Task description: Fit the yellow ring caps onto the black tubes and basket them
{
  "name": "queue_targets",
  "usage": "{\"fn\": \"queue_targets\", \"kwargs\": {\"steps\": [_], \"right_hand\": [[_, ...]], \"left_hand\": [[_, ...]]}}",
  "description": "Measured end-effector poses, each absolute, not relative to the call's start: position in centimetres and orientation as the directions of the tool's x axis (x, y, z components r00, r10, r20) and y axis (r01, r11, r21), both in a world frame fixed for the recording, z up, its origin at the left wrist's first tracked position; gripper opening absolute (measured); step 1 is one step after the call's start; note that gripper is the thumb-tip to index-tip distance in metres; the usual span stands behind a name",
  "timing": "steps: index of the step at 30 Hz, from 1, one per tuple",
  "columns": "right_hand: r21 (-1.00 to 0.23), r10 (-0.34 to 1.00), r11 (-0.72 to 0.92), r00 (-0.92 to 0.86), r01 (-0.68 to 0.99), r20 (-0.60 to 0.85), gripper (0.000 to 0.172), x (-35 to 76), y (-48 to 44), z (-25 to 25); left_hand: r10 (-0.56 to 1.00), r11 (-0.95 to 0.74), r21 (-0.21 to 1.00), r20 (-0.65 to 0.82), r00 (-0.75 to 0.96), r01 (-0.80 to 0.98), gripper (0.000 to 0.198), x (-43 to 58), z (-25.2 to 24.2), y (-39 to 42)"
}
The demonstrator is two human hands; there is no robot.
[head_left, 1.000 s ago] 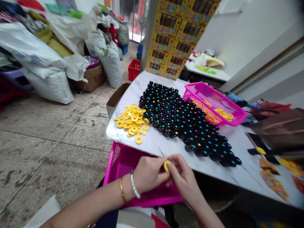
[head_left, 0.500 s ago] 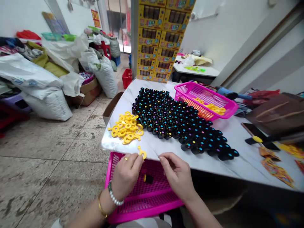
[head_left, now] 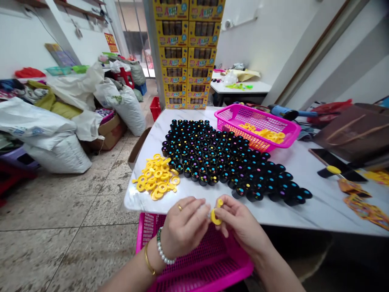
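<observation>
My right hand point(head_left: 240, 221) pinches a small yellow plastic ring with a short tab point(head_left: 216, 217) between thumb and fingers. Close beside the ring is my left hand point(head_left: 187, 223), its fingers drawn together; a pale blurred spot shows at their tips, and I cannot make out what it is. A pink mesh basket point(head_left: 197, 280) sits below both hands, against the table's front edge. On the table's left corner lies a heap of similar yellow ring pieces point(head_left: 158, 174). Many short black cylinders with coloured dots on top point(head_left: 206, 156) stand packed together across the tabletop.
Another pink basket point(head_left: 291, 132) with yellow pieces stands behind the cylinders. Stacked yellow boxes point(head_left: 187, 56) rise at the table's back edge. To the right lie a phone point(head_left: 328, 162), orange wrappers point(head_left: 364, 211) and a brown bag point(head_left: 355, 134). White sacks point(head_left: 57, 150) crowd the left floor.
The yellow ring has passed from my left hand to my right. Both hands have come closer together over the basket. The dark piece seen in the basket earlier is no longer visible.
</observation>
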State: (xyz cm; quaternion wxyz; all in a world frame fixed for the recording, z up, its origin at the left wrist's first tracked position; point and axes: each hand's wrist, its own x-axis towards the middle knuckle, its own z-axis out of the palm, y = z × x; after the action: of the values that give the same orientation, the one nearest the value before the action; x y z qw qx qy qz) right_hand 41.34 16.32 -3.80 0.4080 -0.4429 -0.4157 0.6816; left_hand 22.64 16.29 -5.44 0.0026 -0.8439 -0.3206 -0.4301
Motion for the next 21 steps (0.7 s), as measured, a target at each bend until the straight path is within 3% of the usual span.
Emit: {"fn": "queue_targets", "kwargs": {"steps": [3,7,14,18,21], "right_hand": [[-0.933,0.95,-0.288,-0.19,-0.218,-0.249,0.027,42.5,15.7,-3.8],[-0.923,0.939,-0.325,-0.189,-0.205,-0.289,0.029,42.4,14.3,-4.1],[-0.933,0.939,-0.337,-0.112,-0.124,-0.325,0.026,42.0,13.7,-3.7],[-0.946,0.95,-0.307,-0.085,-0.1,-0.299,0.023,42.3,14.8,-3.0],[-0.925,0.93,-0.359,-0.124,-0.126,-0.345,0.027,41.4,16.3,-2.8]], "left_hand": [[0.713,-0.598,0.358,0.647,0.271,0.717,0.037,22.8,-5.2,18.5],[0.812,-0.46,0.333,0.532,0.24,0.823,0.022,23.0,-5.0,21.7],[0.825,-0.508,0.348,0.46,0.328,0.788,0.013,22.0,-3.5,21.6],[0.84,-0.538,0.493,0.388,0.38,0.684,0.005,21.1,-3.2,18.8],[0.891,-0.451,0.667,0.291,0.349,0.593,0.009,21.3,-4.0,17.7]]}}
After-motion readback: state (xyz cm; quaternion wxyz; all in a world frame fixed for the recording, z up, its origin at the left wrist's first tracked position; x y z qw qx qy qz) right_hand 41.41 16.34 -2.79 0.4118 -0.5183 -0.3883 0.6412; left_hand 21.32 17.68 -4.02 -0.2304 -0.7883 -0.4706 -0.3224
